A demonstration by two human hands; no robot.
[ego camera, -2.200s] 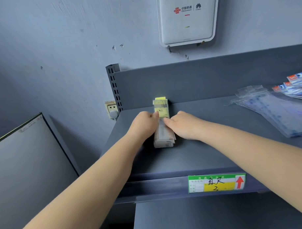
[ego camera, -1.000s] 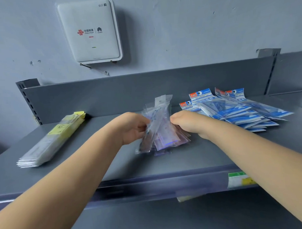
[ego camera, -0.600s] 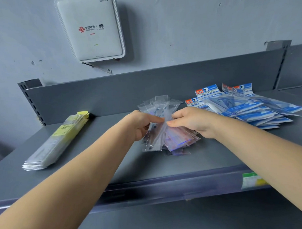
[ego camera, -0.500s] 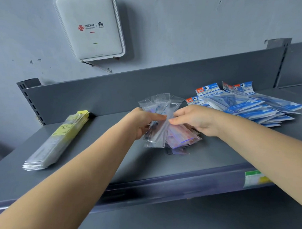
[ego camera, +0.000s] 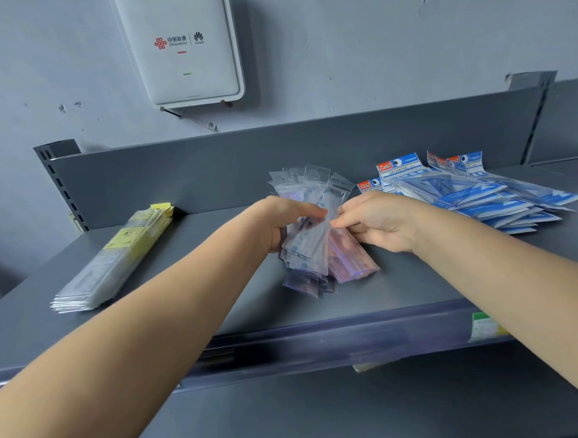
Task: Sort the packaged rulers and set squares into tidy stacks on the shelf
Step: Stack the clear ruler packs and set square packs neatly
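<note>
A loose bundle of clear-bagged rulers lies in the middle of the grey shelf, its bag tops fanned out toward the back wall. My left hand grips the bundle from its left side. My right hand pinches its right edge. The two hands nearly meet over the bags. A neat stack of rulers with yellow labels lies at the shelf's left end. A spread heap of blue-and-white set square packs covers the right end.
A low grey back panel closes the shelf behind. A white router box hangs on the wall above. A price label sits on the shelf's front rail at the right.
My view and hands shifted from the yellow-labelled stack to the clear-bag bundle. Over the last second both hands have kept gathering the bags, which now fan out at the top.
</note>
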